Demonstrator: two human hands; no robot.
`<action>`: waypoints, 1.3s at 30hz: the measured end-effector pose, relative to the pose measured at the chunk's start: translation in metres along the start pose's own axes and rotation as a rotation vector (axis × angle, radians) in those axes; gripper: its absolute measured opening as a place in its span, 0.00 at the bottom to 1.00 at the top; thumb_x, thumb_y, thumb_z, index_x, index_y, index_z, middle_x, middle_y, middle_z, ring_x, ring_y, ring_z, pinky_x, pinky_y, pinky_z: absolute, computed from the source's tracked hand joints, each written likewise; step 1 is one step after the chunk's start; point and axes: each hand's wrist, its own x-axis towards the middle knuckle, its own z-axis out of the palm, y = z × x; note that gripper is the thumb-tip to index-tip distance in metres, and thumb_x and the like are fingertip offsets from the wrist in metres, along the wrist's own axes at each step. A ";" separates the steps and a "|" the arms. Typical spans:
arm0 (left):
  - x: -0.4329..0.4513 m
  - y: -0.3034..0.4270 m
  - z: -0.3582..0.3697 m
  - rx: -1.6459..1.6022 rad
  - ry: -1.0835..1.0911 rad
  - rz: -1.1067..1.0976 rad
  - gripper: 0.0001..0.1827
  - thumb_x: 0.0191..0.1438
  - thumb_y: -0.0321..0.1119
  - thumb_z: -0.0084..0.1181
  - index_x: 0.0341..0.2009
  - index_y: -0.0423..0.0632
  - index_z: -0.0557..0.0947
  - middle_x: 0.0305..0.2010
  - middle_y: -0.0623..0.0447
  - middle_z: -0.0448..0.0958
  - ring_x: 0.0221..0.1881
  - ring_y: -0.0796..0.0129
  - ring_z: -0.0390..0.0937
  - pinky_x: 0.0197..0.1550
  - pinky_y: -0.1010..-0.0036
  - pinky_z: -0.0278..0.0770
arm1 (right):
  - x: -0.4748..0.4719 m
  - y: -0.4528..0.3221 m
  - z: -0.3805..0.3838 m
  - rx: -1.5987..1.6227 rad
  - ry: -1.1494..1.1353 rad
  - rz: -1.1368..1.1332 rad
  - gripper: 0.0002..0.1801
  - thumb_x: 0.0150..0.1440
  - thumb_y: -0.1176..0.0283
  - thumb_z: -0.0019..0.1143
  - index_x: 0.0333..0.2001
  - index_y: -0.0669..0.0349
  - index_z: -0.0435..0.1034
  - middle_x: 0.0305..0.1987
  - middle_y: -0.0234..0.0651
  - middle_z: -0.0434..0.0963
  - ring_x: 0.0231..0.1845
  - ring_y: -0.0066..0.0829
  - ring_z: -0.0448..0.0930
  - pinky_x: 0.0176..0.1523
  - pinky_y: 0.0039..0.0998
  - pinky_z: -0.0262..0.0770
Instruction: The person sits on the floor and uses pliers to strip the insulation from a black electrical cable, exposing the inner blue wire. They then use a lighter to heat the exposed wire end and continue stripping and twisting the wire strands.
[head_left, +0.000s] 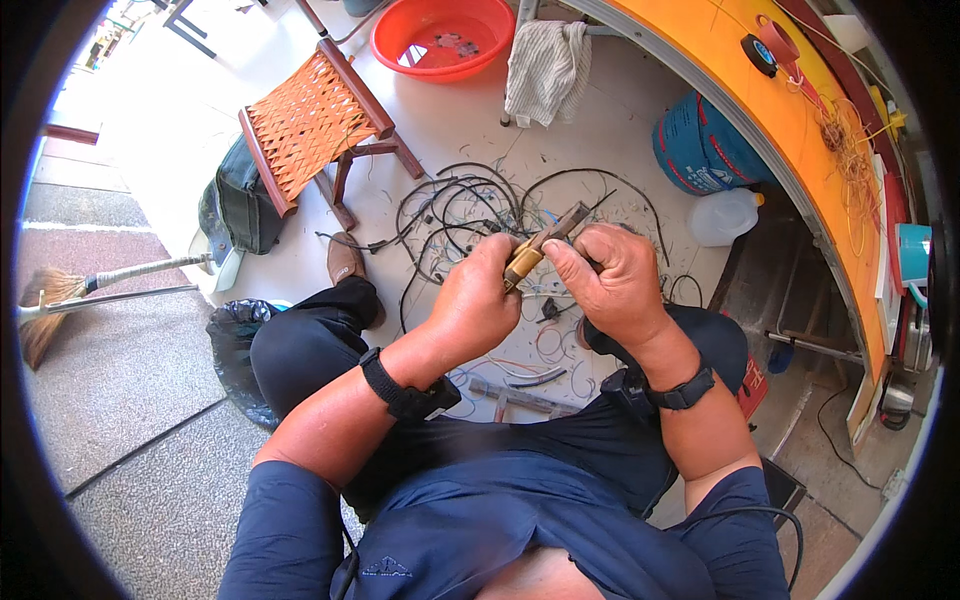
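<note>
My left hand (480, 289) is closed around a worn hand tool (528, 259) with a brass-coloured body and a dark, narrow end pointing away from me. The thumb of my right hand (611, 281) presses against the tool, its fingers curled in. Something dark shows inside the right hand, mostly hidden. On the floor beyond and below both hands lies a loose tangle of black cables (450, 202), with small wire scraps scattered about. Thin coloured wires (551, 341) and a short cut cable piece (536, 379) lie between my legs.
A woven folding stool (311, 120) stands ahead on the left, a dark bag (251, 202) beside it. A red basin (442, 37) sits farther off. To the right are a blue bucket (701, 146), a plastic jug (724, 217) and an orange tabletop (795, 112). A black-lined bin (236, 360) is by my left knee.
</note>
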 end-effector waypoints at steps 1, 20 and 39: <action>0.000 -0.001 -0.001 -0.059 -0.046 -0.031 0.17 0.46 0.20 0.51 0.43 0.42 0.72 0.36 0.43 0.76 0.40 0.49 0.77 0.42 0.61 0.76 | 0.003 0.003 -0.001 0.029 0.000 -0.020 0.20 0.54 0.67 0.64 0.18 0.63 0.62 0.18 0.41 0.65 0.19 0.37 0.65 0.24 0.34 0.60; 0.000 -0.005 0.002 -0.207 -0.064 -0.131 0.16 0.47 0.19 0.49 0.43 0.40 0.71 0.36 0.47 0.77 0.39 0.58 0.78 0.42 0.64 0.78 | 0.026 0.006 -0.004 0.194 -0.194 0.158 0.19 0.57 0.58 0.63 0.39 0.65 0.76 0.28 0.37 0.75 0.28 0.32 0.75 0.32 0.32 0.69; 0.015 -0.006 -0.002 -0.248 0.305 0.083 0.18 0.46 0.16 0.49 0.44 0.42 0.72 0.37 0.46 0.74 0.42 0.54 0.76 0.42 0.64 0.78 | 0.012 -0.003 0.014 -0.152 0.112 -0.048 0.21 0.54 0.61 0.64 0.18 0.63 0.67 0.18 0.42 0.68 0.19 0.44 0.69 0.24 0.40 0.62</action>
